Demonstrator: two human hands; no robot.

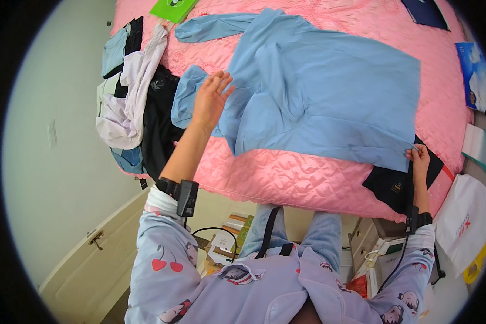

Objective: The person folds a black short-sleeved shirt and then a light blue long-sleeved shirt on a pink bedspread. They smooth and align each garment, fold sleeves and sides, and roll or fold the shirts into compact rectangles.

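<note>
A light blue long-sleeved shirt [335, 92] lies spread on the bed, its hem toward the right and its sleeves toward the left. The far sleeve is stretched out flat; the near one is bunched up. Above that near sleeve and beside the collar end is my left hand [213, 100], fingers extended and slightly apart, with nothing in it. At the shirt's near right corner, my right hand [419, 161] pinches the hem between thumb and fingers. Under that corner lies a black garment [390, 186], partly covered by the shirt.
Pink quilted bedding [254, 175] covers the bed. At its left side lie a pale lilac garment [116, 121], a black garment [161, 110] and several folded clothes. A green packet [174, 8] and a dark blue folder [425, 13] sit far back. A white bag [464, 221] hangs at right.
</note>
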